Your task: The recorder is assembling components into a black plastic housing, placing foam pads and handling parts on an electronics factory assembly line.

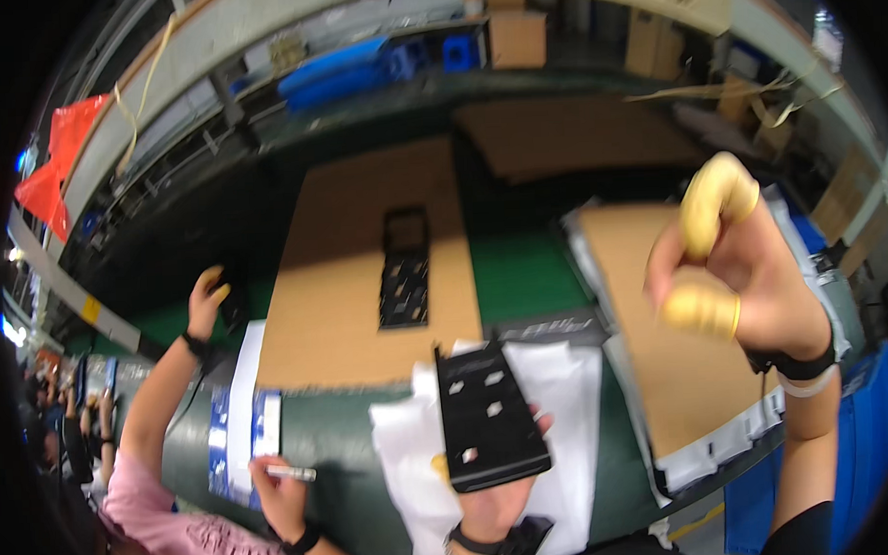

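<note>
My left hand point(496, 511) is closed around a black rectangular tray-like part point(493, 413), with the thumb and fingers showing at its edges. Several small whitish pads dot the part's upward face. It is tilted above white sheets point(575, 400). Off to the right, my right hand point(732, 267) is raised over a cardboard sheet point(642, 349). Yellow finger cots cover its thumb and a finger. These fingers are curled in a pinch-like shape, somewhat blurred, and anything between them is too small to make out.
Another black part with a frame-like end point(405, 269) lies on a large cardboard sheet point(337, 281) on the green table point(343, 457). At left, a co-worker in a pink shirt point(199, 531) holds a white pen-like marker point(292, 473). Blue bins point(860, 439) stand low at right.
</note>
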`<act>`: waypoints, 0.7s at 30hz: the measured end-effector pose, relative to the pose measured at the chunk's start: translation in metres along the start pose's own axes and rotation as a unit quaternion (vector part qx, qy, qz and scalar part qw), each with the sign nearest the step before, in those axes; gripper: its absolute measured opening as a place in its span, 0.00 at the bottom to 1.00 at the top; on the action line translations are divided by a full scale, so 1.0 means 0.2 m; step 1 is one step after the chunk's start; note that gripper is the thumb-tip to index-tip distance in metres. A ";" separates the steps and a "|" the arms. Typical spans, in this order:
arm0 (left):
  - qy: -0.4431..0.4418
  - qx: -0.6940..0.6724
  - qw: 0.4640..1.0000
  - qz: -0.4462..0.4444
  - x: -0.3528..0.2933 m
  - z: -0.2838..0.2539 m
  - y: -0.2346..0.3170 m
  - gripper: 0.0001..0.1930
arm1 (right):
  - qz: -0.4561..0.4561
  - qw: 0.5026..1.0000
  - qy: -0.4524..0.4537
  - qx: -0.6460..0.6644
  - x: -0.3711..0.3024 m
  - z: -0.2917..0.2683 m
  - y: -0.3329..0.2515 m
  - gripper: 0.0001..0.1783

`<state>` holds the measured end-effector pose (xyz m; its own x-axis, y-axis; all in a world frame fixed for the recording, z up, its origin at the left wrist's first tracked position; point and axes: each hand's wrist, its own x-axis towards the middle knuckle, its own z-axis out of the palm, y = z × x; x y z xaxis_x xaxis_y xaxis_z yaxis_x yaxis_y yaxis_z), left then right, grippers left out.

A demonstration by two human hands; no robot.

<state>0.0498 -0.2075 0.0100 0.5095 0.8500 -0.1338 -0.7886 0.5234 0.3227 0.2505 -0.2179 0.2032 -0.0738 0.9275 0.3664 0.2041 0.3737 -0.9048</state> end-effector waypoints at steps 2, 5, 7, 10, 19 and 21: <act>-0.143 -0.087 0.986 -0.026 0.00 -0.07 -0.01 0.43 | -0.073 0.956 -0.243 -0.149 0.05 0.11 0.06 0.17; -0.189 -0.141 0.972 -0.009 -0.01 -0.12 -0.01 0.34 | 0.082 0.885 -0.430 -0.158 0.14 0.28 0.12 0.11; -0.199 -0.145 0.969 -0.018 -0.03 -0.14 -0.02 0.31 | 0.083 0.871 -0.470 -0.114 0.15 0.34 0.17 0.10; -0.163 -0.074 0.982 -0.059 -0.11 -0.22 0.03 0.30 | 0.059 0.844 -0.520 -0.114 0.25 0.45 0.22 0.13; -0.121 0.873 0.468 -0.068 1.25 -0.31 1.09 0.18 | 0.283 0.714 -0.622 -0.151 0.39 0.50 0.17 0.20; -0.058 0.799 0.591 -0.093 1.23 -0.33 1.18 0.13 | 0.410 0.643 -0.630 -0.146 0.40 0.52 0.13 0.21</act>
<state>-0.0340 0.1291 -0.0078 0.6289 0.7286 -0.2714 0.5705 -0.1954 0.7977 0.1475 -0.1337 0.1870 -0.5194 0.1501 -0.8413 0.8401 -0.0909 -0.5348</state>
